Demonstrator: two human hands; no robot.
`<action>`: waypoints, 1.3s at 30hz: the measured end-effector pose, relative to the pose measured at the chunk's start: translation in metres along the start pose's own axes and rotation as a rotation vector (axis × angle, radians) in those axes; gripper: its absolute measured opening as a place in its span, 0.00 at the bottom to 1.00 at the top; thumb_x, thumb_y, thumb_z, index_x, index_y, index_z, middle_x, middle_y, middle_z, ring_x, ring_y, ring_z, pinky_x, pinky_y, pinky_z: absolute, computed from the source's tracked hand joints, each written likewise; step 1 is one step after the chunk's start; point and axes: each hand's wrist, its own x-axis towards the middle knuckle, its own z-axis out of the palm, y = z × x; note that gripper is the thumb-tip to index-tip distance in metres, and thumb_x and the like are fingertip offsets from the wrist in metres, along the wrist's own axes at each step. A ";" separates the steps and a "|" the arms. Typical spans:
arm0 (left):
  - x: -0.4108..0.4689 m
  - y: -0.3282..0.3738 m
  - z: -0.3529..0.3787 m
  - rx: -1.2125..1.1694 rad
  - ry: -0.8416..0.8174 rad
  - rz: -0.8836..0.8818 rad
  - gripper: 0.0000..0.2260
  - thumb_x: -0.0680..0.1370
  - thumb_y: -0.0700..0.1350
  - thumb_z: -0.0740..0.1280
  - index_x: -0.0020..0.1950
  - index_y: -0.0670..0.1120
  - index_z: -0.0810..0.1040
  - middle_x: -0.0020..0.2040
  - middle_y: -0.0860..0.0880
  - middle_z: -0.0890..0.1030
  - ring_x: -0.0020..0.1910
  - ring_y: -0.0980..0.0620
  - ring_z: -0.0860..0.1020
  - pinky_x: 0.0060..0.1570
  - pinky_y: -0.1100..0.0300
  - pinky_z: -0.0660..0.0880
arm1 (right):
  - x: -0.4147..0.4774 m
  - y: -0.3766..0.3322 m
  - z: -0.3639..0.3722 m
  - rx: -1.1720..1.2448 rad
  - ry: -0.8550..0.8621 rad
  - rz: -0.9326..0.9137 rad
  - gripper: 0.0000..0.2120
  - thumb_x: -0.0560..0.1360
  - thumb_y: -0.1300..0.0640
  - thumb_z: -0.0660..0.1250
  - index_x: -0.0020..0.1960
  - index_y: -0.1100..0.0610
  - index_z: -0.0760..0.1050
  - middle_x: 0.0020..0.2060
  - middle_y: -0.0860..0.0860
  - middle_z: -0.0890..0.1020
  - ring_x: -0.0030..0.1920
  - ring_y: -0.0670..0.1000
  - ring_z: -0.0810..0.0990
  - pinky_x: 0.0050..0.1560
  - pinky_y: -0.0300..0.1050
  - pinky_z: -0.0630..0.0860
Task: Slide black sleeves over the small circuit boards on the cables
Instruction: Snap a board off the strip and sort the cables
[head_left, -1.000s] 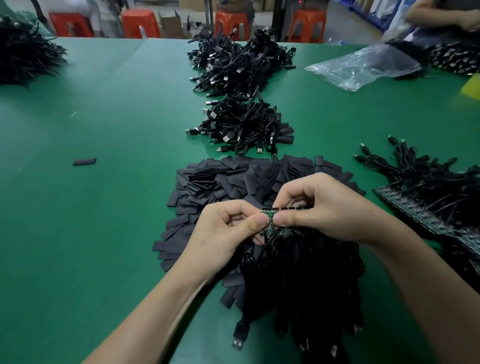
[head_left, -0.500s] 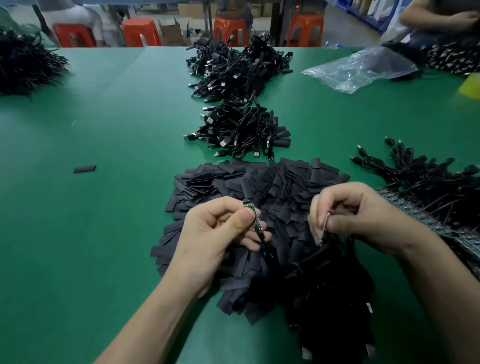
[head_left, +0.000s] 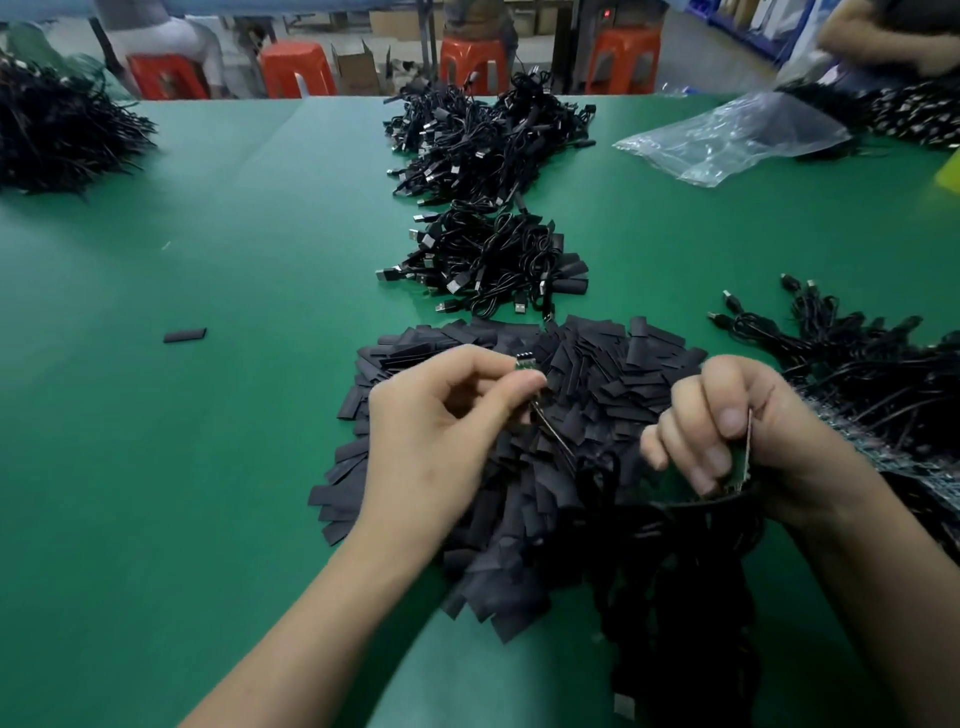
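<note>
Circuit board (head_left: 681, 362) sits pinched in the left hand (head_left: 447, 421) over the sleeves (head_left: 613, 374) (held clear for sleeving, I judge), while the right hand (head_left: 758, 431) grips more boards (head_left: 746, 460).

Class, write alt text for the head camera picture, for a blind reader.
Two hands work over a pile of black sleeves on a green table: the left hand pinches a small circuit board on its cable, the right hand grips another board. Cable heaps lie beyond.
</note>
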 end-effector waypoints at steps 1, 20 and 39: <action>0.003 -0.001 -0.002 -0.002 0.023 -0.015 0.06 0.75 0.46 0.77 0.40 0.52 0.83 0.33 0.54 0.83 0.32 0.60 0.79 0.37 0.68 0.74 | -0.001 -0.001 0.002 0.050 0.001 -0.017 0.07 0.77 0.62 0.66 0.46 0.55 0.81 0.37 0.49 0.84 0.35 0.47 0.83 0.51 0.48 0.79; 0.025 0.044 0.021 -0.408 0.001 -0.115 0.05 0.79 0.40 0.73 0.44 0.47 0.83 0.35 0.50 0.83 0.31 0.47 0.86 0.29 0.61 0.80 | 0.013 -0.008 0.027 -0.522 0.192 0.088 0.09 0.69 0.46 0.80 0.43 0.48 0.84 0.39 0.52 0.88 0.41 0.51 0.87 0.47 0.41 0.82; 0.028 0.014 0.002 -0.245 -0.100 -0.221 0.04 0.78 0.46 0.74 0.44 0.49 0.86 0.33 0.51 0.84 0.32 0.56 0.78 0.36 0.65 0.75 | 0.025 0.002 0.018 -1.093 0.416 0.335 0.17 0.77 0.32 0.64 0.57 0.39 0.82 0.54 0.37 0.85 0.56 0.39 0.82 0.59 0.45 0.76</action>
